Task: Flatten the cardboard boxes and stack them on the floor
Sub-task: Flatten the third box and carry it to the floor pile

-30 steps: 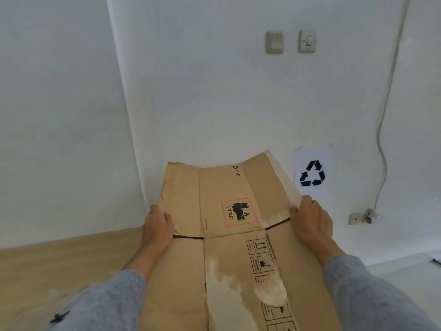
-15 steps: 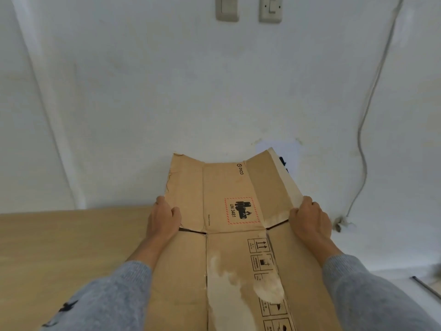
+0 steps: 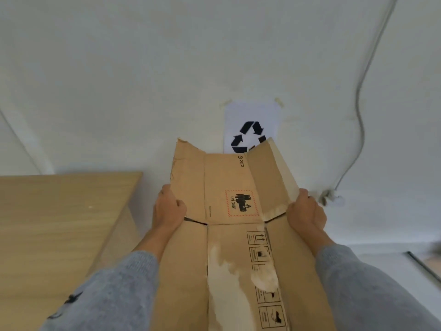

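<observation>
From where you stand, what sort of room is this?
Probably a plain indoor room with a recycling corner: a taped-up recycling sign on the white wall, a wooden table, and a cable running down it.

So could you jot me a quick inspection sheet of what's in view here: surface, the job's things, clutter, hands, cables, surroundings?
Surface: wooden tabletop at left, bare where seen.
Job's things: one flattened cardboard box held up flat, end flaps bent upward, torn white patches on its face, UN 3481 label.
Clutter: nothing seen.
Hands: left hand grips the box's left edge, right hand its right edge; fingers curled round the board.
Cables: one grey cable runs down the wall to a fitting near the floor.
Surroundings: white wall with a taped paper recycling sign, partly hidden by the box.
</observation>
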A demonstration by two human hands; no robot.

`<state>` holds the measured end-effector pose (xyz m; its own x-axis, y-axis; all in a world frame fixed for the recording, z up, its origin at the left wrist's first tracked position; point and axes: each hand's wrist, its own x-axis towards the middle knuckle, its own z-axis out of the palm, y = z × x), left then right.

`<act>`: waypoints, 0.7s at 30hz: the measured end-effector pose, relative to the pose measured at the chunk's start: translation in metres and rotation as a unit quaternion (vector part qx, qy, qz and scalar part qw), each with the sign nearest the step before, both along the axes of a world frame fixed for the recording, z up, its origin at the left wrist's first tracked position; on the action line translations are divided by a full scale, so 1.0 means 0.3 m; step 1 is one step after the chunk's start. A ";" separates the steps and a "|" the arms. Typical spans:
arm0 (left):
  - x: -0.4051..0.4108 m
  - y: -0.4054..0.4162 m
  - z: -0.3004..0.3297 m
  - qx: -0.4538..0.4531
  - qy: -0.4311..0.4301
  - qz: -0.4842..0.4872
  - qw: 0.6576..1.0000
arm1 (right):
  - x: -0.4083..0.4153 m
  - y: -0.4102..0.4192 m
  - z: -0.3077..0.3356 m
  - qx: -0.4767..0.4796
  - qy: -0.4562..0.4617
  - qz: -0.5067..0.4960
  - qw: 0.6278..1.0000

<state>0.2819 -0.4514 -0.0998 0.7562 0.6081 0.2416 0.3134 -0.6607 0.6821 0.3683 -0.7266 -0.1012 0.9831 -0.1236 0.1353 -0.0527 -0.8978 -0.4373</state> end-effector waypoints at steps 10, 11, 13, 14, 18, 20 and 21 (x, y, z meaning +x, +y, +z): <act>0.045 -0.152 -0.581 0.045 0.015 0.022 0.999 | 0.026 -0.082 -0.608 0.057 0.035 -0.036 0.997; 0.042 -0.151 -0.674 0.050 0.017 0.020 0.998 | 0.026 -0.084 -0.700 0.062 0.040 -0.037 0.997; 0.037 -0.140 -0.863 0.055 0.023 0.021 0.998 | 0.026 -0.080 -0.886 0.067 0.049 -0.037 0.996; 0.035 -0.132 -0.958 0.058 0.027 0.024 0.998 | 0.023 -0.074 -0.983 0.070 0.052 -0.038 0.995; 0.037 -0.091 -1.320 0.044 0.054 0.052 0.996 | 0.015 -0.054 -1.353 0.079 0.063 -0.029 0.994; 0.057 -0.063 -1.498 0.035 0.053 0.057 0.996 | 0.030 -0.052 -1.526 0.082 0.066 -0.034 0.994; 0.065 -0.050 -1.586 0.032 0.054 0.060 0.996 | 0.036 -0.049 -1.606 0.082 0.070 -0.039 0.993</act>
<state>0.3015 -0.4664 -0.5756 0.7025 0.6820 0.2035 0.4621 -0.6545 0.5984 0.3792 -0.7414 -0.5829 0.9773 -0.2096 -0.0300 -0.1900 -0.8058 -0.5609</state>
